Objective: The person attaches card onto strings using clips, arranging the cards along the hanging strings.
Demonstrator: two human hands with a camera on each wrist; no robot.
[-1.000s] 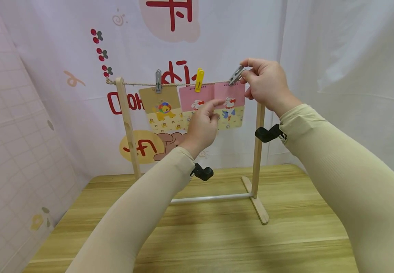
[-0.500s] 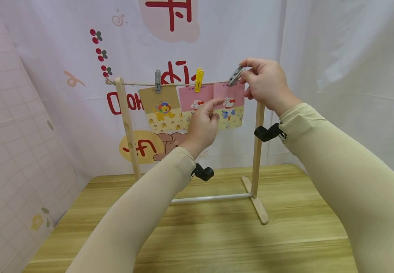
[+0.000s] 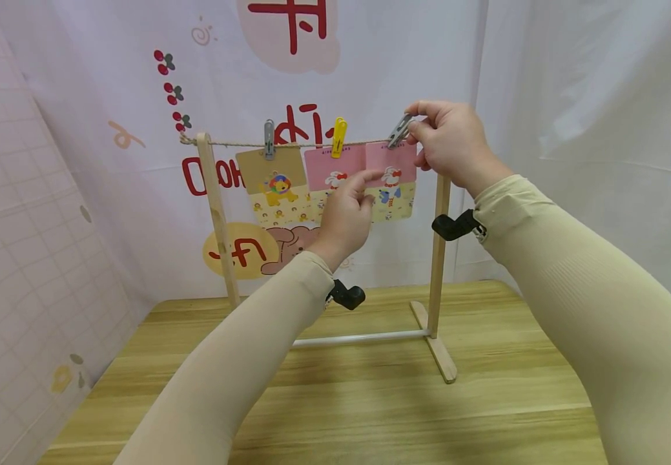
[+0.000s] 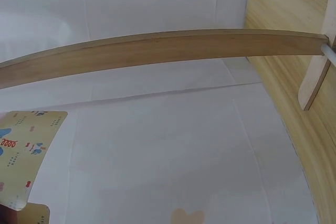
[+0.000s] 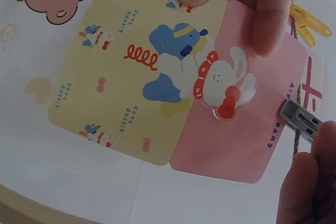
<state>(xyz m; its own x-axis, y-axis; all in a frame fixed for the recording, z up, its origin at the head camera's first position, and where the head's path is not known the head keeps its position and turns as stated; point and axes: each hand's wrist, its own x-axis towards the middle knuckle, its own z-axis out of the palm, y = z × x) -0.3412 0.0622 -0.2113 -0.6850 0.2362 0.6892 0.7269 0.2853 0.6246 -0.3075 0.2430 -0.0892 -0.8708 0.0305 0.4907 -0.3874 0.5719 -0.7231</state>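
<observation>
My right hand point(image 3: 450, 137) pinches a grey clothespin point(image 3: 400, 131) between thumb and fingers. The clothespin leans, and its tip lies over the top edge of a pink and yellow rabbit card point(image 3: 400, 166) at the rope. In the right wrist view, the clothespin's nose point(image 5: 295, 113) overlaps the card's pink end. My left hand point(image 3: 347, 216) is at this card's left edge, with the index finger stretched across its front and the thumb also in front. What its other fingers do behind the card is mostly hidden. The left wrist view shows only the card's lower corner point(image 4: 26, 156).
A twine rope point(image 3: 233, 143) spans a wooden stand with a right post point(image 3: 438, 271) and foot point(image 3: 441, 355). Left of my hands hang a lion card point(image 3: 265, 169) under a grey clothespin point(image 3: 269, 139) and another rabbit card point(image 3: 320, 165) under a yellow clothespin point(image 3: 339, 137).
The right hand with the clothespin has shifted very slightly left and down. The rabbit card's top edge sits a touch lower, so more rope shows above it. The left hand has hardly moved.
</observation>
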